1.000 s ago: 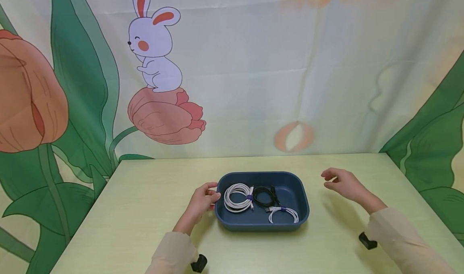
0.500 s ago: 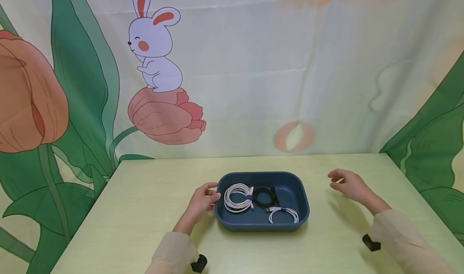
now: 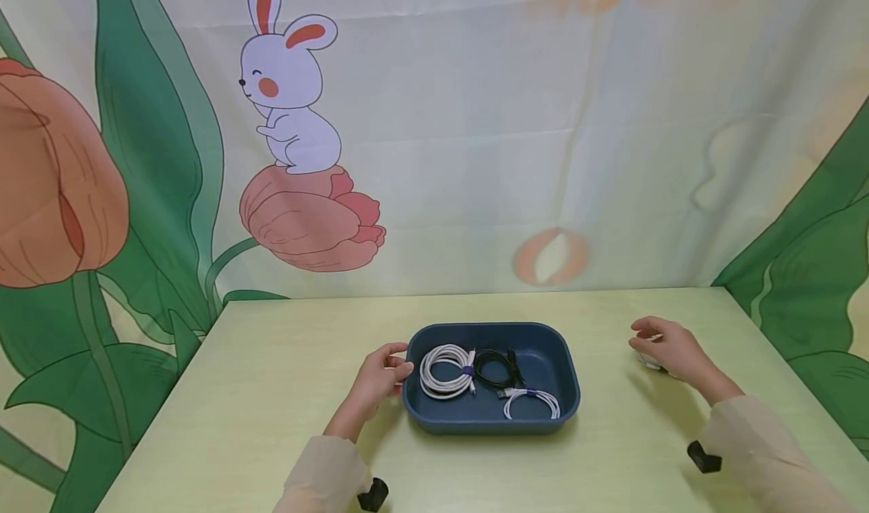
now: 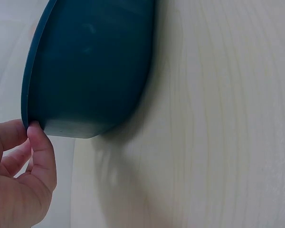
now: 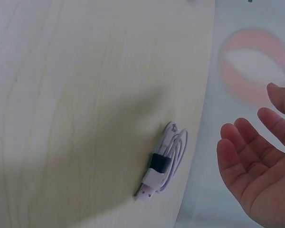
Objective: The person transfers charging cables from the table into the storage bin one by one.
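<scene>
A dark blue plastic box (image 3: 490, 427) stands on the table, and my left hand (image 3: 373, 381) pinches its rim at the left end. In the left wrist view, thumb and fingers (image 4: 42, 147) meet on the edge of that box (image 4: 90, 66). Inside it lie a thick coiled white cable (image 3: 437, 390), a coiled black cable (image 3: 494, 383) and a thinner white USB cable (image 3: 553, 403). My right hand (image 3: 672, 349) hovers right of the box, holding nothing, fingers loosely bent. Below it, a bundled white USB cable (image 5: 167, 154) with a black strap lies on the table.
The pale wooden table (image 3: 271, 392) ends at the back against a printed curtain (image 3: 448, 158) with a rabbit and tulips. Black wrist devices (image 3: 704, 457) are on both sleeves.
My right hand has moved rightward, away from the box, and a white cable now shows beneath it. The left hand and the box have stayed in place.
</scene>
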Demonstrator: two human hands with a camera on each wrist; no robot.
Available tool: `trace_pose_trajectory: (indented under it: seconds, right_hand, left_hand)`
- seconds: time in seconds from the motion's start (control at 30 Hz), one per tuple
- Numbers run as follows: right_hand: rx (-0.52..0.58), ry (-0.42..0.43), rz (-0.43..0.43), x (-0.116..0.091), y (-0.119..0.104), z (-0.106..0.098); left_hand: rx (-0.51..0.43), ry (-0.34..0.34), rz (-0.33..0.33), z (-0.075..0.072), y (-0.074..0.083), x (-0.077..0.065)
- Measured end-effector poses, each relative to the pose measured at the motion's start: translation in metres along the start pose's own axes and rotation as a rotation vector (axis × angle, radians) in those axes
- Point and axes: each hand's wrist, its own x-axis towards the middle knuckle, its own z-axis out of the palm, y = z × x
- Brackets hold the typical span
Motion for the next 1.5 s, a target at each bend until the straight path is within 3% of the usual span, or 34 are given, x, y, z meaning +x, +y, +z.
trace_pose_trajectory:
  seconds: [0.43, 0.8, 1.0, 1.23, 1.5]
  right_hand:
    - [0.003, 0.017, 0.057, 0.001, 0.021, -0.001]
    - [-0.013, 0.033, 0.073, -0.002, 0.031, 0.000]
    - [-0.019, 0.024, 0.127, -0.001, 0.038, 0.002]
    - [-0.046, 0.050, 0.105, -0.003, 0.042, -0.002]
    - [-0.050, 0.038, 0.161, -0.003, 0.046, -0.002]
  left_hand:
    - [0.019, 0.009, -0.023, 0.000, 0.000, 0.002]
    - [0.010, 0.003, -0.012, 0.000, -0.002, 0.003]
    - [0.000, 0.003, -0.007, 0.000, -0.001, 0.002]
    - [-0.006, 0.003, 0.001, -0.001, -0.001, 0.001]
    - [0.001, 0.000, 0.003, 0.000, 0.000, 0.000]
